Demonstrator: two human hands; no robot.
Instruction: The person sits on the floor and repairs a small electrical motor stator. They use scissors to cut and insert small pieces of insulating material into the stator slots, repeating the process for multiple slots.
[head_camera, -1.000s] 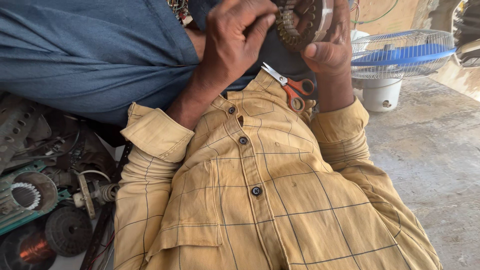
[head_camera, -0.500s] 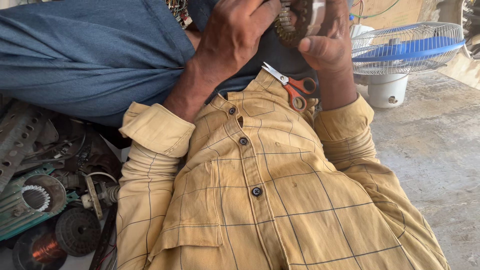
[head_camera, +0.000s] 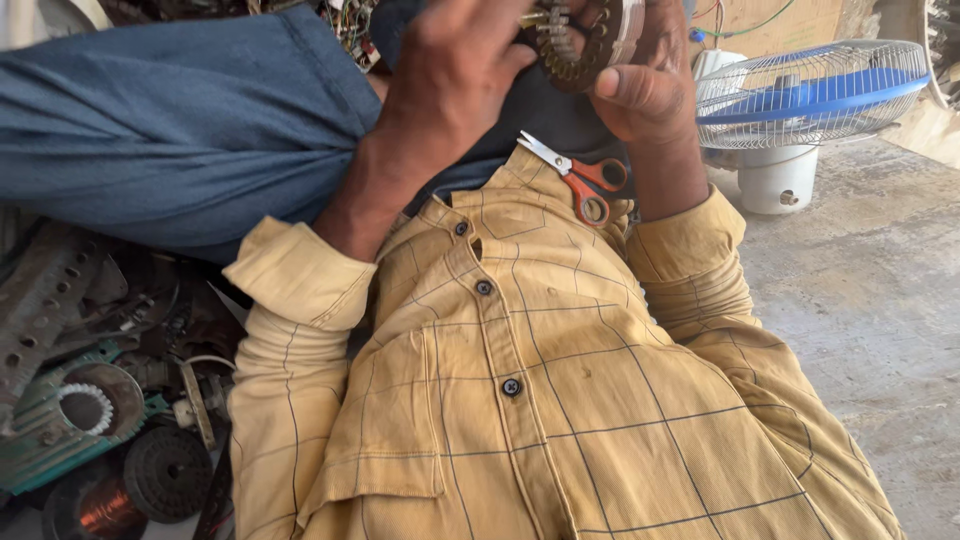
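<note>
A repair workshop: scrap motor parts (head_camera: 95, 420), copper coil (head_camera: 100, 508), table fan (head_camera: 800, 100), concrete floor (head_camera: 860, 300).

Cut off by the top edge at 12 o'clock: the round toothed metal part (head_camera: 583, 45), upper half out of view. Fingertips of the left hand (head_camera: 455, 85) and right hand (head_camera: 645, 85) hidden there too. Scissors (head_camera: 580, 178) partly tucked behind the yellow shirt (head_camera: 540, 400). Fan (head_camera: 810, 95) clipped at 2 o'clock.
</note>
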